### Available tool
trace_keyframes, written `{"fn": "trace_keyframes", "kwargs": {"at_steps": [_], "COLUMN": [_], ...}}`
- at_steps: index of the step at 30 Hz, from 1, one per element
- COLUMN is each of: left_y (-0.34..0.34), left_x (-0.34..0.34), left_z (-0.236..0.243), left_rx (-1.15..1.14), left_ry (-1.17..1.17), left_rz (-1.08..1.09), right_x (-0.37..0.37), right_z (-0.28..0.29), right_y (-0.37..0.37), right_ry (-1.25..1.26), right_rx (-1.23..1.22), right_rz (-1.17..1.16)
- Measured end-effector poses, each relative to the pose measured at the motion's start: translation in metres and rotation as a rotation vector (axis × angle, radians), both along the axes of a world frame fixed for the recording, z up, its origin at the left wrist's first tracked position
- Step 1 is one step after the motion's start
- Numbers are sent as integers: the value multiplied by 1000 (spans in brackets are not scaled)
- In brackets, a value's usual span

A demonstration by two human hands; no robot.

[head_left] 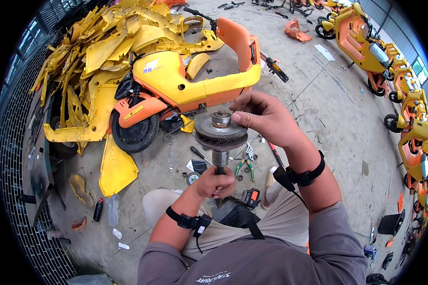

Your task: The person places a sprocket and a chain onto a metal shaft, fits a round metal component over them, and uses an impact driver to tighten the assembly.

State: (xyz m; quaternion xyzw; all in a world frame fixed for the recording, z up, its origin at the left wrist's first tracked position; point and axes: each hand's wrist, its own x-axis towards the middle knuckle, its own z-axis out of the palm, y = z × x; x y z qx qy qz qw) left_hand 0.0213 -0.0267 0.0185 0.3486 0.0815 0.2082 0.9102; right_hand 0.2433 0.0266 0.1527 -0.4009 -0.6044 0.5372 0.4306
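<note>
In front of me a steel gear shaft (pixel 221 156) stands roughly upright, with two toothed gear wheels (pixel 221 132) stacked on it and a bearing (pixel 221 118) at its top. Round the lower part of the shaft my left hand (pixel 217 183) is wrapped, fingers closed. Up at the bearing, my right hand (pixel 261 116) has its thumb against the side near the top, its fingers curled over beside it. Part of those fingertips is hidden, so whether they pinch the bearing is hard to make out.
Beyond my hands a yellow and orange scooter (pixel 176 80) lies near a heap of yellow body panels (pixel 114 42). Green-handled pliers (pixel 245 169), a screwdriver (pixel 197 152) and a power-tool battery (pixel 251 197) are on the floor. Scooters (pixel 366 47) line the right; a dark bottle (pixel 98 209) stands left.
</note>
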Motion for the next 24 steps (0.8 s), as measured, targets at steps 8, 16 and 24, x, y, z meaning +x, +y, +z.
{"fn": "trace_keyframes", "kwargs": {"at_steps": [8,16,24], "left_y": [-3,-2,1], "left_x": [1,1,1], "left_z": [3,-1,-3], "left_rx": [-84,-101,-58], "left_ry": [-2,-21,24], "left_rz": [-35,-42,-39], "right_x": [-1,-3,1], "right_z": [-8,-6,-11], "right_y": [5,7,10], "right_ry": [-19,-30,14], "right_rx": [-18,-18,-32], "right_rz": [3,-4,11]}}
